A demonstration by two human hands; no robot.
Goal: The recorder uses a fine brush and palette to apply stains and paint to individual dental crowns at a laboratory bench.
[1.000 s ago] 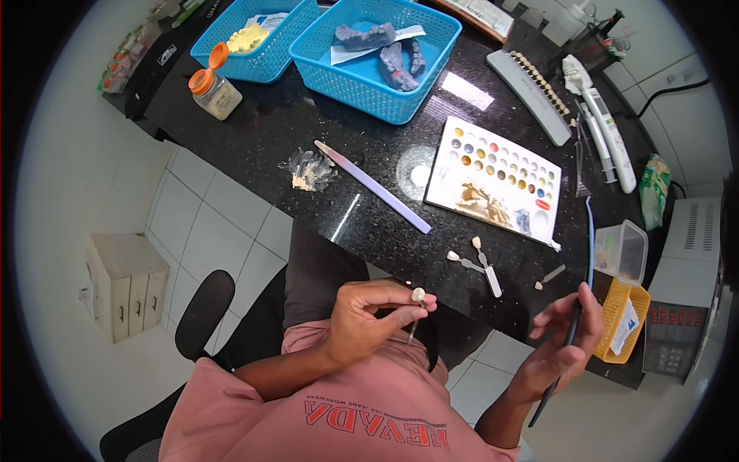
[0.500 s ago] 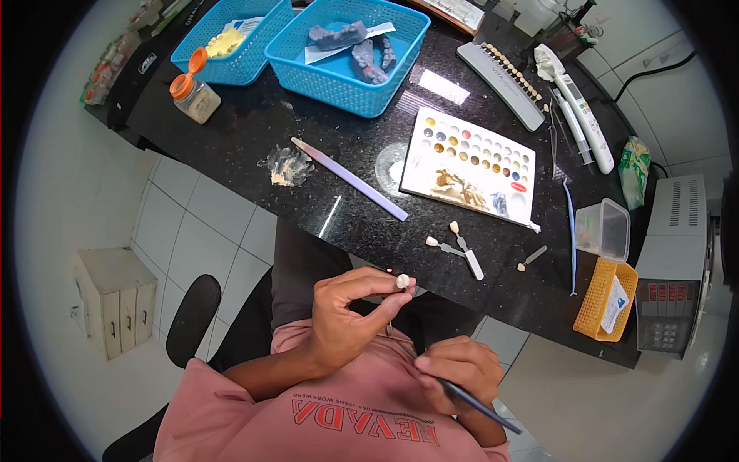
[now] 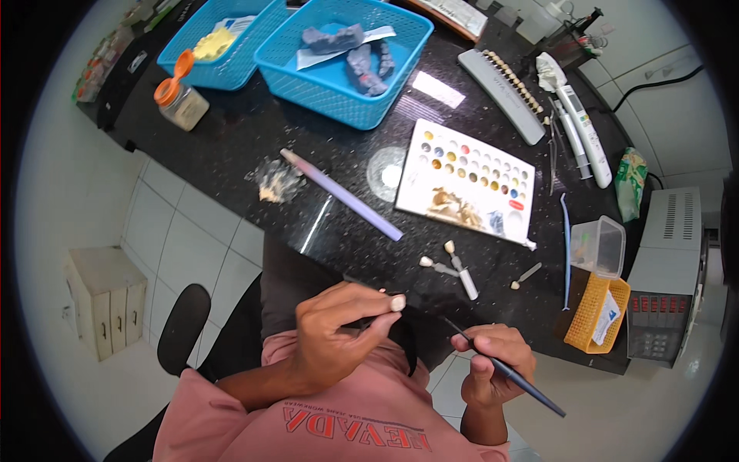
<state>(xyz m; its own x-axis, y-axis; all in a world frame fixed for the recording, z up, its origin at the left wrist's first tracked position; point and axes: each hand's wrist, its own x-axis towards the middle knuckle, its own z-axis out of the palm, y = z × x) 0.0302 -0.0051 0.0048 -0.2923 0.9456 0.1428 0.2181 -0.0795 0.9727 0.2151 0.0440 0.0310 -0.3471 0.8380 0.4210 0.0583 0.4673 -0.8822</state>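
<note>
Seated at a black desk (image 3: 231,146) w/ blue baskets (image 3: 339,69) and a paint palette (image 3: 466,181) kept within reach, a person works close to the chest. Left hand (image 3: 331,343), grip pinched on a small tooth-coloured crown (image 3: 398,303), tilts it up toward a fine brush (image 3: 504,369) held pen-style in the right hand (image 3: 493,366).

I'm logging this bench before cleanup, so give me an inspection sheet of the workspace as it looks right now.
Surface: glossy black speckled countertop.
Job's things: small cream tooth piece on a dark holder; thin dark brush.
Clutter: white mixing palette with colour wells, two blue plastic baskets, long lilac stick, orange-capped jar, tooth shade guide.
Hands: left hand pinches the holder; right hand grips the brush.
Cables: black cable along the wall.
Surroundings: grey box-shaped machine, black chair.
</note>
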